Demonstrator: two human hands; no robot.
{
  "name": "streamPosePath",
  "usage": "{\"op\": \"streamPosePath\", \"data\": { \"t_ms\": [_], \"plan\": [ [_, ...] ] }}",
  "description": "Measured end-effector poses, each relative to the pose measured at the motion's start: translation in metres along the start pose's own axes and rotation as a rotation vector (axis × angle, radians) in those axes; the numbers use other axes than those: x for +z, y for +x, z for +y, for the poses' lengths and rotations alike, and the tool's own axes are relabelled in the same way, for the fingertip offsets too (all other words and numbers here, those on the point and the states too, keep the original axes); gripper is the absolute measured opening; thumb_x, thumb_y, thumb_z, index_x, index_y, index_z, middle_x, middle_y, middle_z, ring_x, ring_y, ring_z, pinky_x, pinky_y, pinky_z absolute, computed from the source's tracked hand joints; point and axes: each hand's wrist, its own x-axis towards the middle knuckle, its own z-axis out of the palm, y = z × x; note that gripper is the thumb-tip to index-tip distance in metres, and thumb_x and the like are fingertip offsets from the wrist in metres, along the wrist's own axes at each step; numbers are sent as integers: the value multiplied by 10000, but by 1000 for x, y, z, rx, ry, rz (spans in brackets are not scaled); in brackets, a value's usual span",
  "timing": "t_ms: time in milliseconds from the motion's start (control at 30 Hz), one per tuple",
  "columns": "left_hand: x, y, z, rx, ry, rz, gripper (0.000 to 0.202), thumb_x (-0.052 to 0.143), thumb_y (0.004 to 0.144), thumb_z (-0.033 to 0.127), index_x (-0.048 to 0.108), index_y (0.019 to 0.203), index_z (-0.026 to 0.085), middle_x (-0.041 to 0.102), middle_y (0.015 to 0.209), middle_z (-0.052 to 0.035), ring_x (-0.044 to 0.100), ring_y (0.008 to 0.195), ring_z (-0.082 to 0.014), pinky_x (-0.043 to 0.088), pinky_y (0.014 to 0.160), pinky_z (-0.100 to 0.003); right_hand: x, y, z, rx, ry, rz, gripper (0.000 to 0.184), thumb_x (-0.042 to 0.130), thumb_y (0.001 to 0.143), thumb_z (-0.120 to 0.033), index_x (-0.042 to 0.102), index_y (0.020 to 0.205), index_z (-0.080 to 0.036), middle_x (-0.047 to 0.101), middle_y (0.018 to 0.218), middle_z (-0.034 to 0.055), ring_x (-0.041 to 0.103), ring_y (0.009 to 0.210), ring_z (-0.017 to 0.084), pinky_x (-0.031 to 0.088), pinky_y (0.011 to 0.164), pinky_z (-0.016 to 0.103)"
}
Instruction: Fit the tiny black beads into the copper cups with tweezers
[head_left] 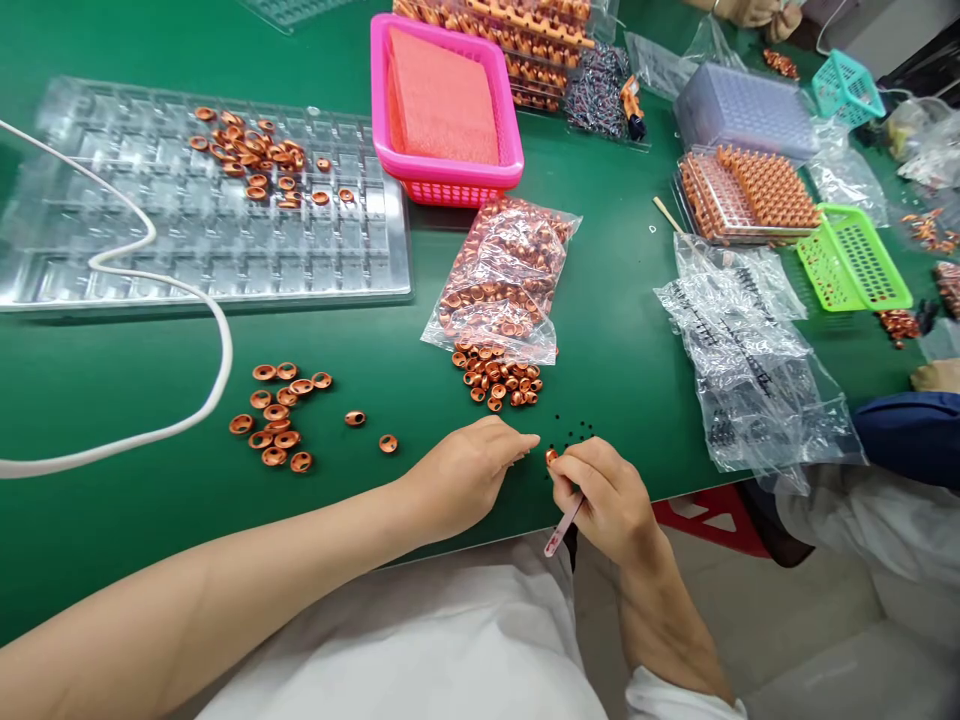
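My left hand (pixel 465 475) is closed above the green table, its fingers pressed together and pointing right; whatever they may hold is hidden. Just to the right, my right hand (pixel 606 492) grips a pale, slim tool that looks like tweezers (pixel 564 528), its back end sticking out toward me. At that hand's fingertips is a small copper-coloured ring part (pixel 551 456); whether fingers or tool tips hold it, I cannot tell. Tiny black bits (pixel 571 433) lie scattered beyond the right hand. A heap of copper-coloured rings (pixel 499 380) spills from a clear plastic bag (pixel 510 265).
Loose rings (pixel 276 412) lie left of my hands. Behind them are clear trays (pixel 337 260) with more rings and a white cable (pixel 217 320). A pink basket (pixel 510 165) stands behind the bag. Plastic bags (pixel 757 370) and a green basket (pixel 855 260) are at right, near another person's sleeve (pixel 911 435).
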Motion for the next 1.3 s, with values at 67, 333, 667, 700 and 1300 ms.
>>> {"op": "streamPosePath", "data": {
  "t_ms": [67, 333, 667, 700, 1300],
  "plan": [
    [3, 0, -1, 108, 152, 26, 357, 408, 973, 7, 690, 1188, 53, 775, 933, -135, 706, 834, -225, 635, 711, -344, 1, -1, 0, 14, 4, 17, 297, 648, 871, 23, 601, 1091, -170, 657, 872, 68, 581, 759, 166, 537, 681, 309],
    [5, 3, 0, 221, 421, 23, 379, 409, 965, -6, 592, 1294, 42, 790, 1037, -137, 696, 1008, -282, 643, 827, -416, 5, -3, -3, 42, 51, 46, 284, 634, 885, 19, 599, 1074, -189, 656, 869, 61, 589, 780, 164, 549, 699, 314],
    [-6, 1, 1, 20, -51, 26, 331, 525, 999, 97, 633, 1311, 131, 745, 1052, -116, 696, 999, -209, 610, 853, -335, 3, -6, -11, 55, -16, 104, 251, 647, 901, -22, 618, 1079, -197, 669, 853, 53, 601, 752, 164, 541, 667, 305],
    [-9, 1, 4, -6, -136, -7, 341, 570, 988, 118, 632, 1321, 152, 741, 1057, -99, 694, 972, -192, 602, 854, -319, 2, -7, -11, 37, -23, 93, 250, 644, 905, -29, 621, 1094, -190, 676, 862, 57, 607, 753, 166, 542, 671, 307],
    [-25, -2, 18, -124, -400, -77, 142, 654, 956, 153, 756, 1053, 136, 744, 848, -51, 695, 763, -140, 552, 717, -219, -8, -2, -21, -173, -68, -79, 357, 599, 956, -79, 597, 1311, -116, 721, 955, 113, 642, 814, 216, 527, 680, 371]
  ]
}}
